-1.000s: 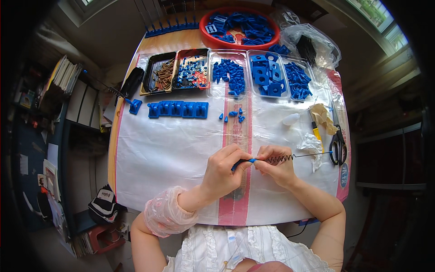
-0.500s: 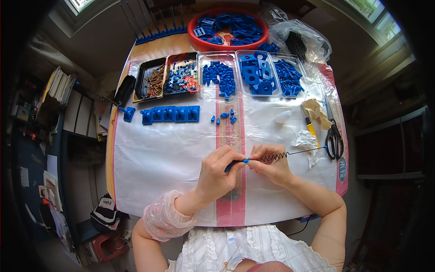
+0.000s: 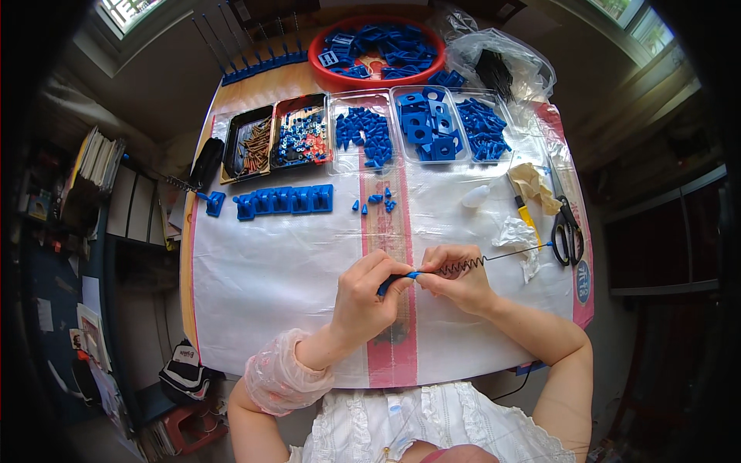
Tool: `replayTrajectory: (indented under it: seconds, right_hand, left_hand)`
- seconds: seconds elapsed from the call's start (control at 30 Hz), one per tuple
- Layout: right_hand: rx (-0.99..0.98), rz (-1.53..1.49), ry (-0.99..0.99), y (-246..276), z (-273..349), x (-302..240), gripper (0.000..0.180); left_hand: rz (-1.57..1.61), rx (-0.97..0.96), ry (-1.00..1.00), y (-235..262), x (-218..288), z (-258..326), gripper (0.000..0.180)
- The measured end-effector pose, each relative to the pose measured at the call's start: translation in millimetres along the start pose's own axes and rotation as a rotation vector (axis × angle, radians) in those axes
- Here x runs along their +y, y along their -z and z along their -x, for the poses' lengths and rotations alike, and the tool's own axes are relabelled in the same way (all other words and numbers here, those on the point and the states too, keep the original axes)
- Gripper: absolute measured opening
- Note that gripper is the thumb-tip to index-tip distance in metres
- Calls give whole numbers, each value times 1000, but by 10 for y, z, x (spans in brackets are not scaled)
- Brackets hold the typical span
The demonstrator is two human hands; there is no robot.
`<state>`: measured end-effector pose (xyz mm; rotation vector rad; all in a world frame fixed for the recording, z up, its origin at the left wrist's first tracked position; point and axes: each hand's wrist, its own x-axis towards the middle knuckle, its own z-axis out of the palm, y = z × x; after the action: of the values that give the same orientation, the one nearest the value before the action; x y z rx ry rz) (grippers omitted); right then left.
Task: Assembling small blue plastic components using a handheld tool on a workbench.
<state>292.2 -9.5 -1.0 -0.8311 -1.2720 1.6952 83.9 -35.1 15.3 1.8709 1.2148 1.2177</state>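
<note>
Over the middle of the table, my left hand (image 3: 363, 292) is closed around a small blue plastic piece (image 3: 384, 287), mostly covered by the fingers. My right hand (image 3: 457, 282) pinches a thin black coiled wire (image 3: 469, 265) close to where it meets the blue piece. From the right hand the wire runs out straight to the right, ending in a small blue tip (image 3: 549, 245). The fingertips of both hands nearly touch, so the joint itself is partly hidden. Beyond the hands lie several small blue cones (image 3: 375, 198).
Far left stands a row of blue square-based pieces (image 3: 289, 199). Behind are trays of screws (image 3: 257, 145), nuts (image 3: 303, 137) and blue parts (image 3: 367, 135), plus a red basin (image 3: 378, 82). At right lie black-handled scissors (image 3: 567, 235), a yellow utility knife (image 3: 526, 212) and crumpled paper (image 3: 515, 232).
The whole view has shifted slightly. Both hands keep the same hold on the blue piece and the coiled wire, with hardly any movement between them.
</note>
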Motion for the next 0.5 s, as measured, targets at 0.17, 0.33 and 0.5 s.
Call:
replayTrajectory:
  seconds: [0.17, 0.33, 0.5]
  right_hand:
    - [10, 3, -5, 4, 8, 4, 10]
    - [9, 15, -8, 4, -4, 3, 10]
    - [21, 32, -18, 12, 6, -3, 10]
  left_hand:
    - [10, -14, 24, -1, 28, 2, 15]
    - [-1, 1, -1, -3, -3, 4, 16]
    - [10, 3, -4, -1, 6, -3, 16]
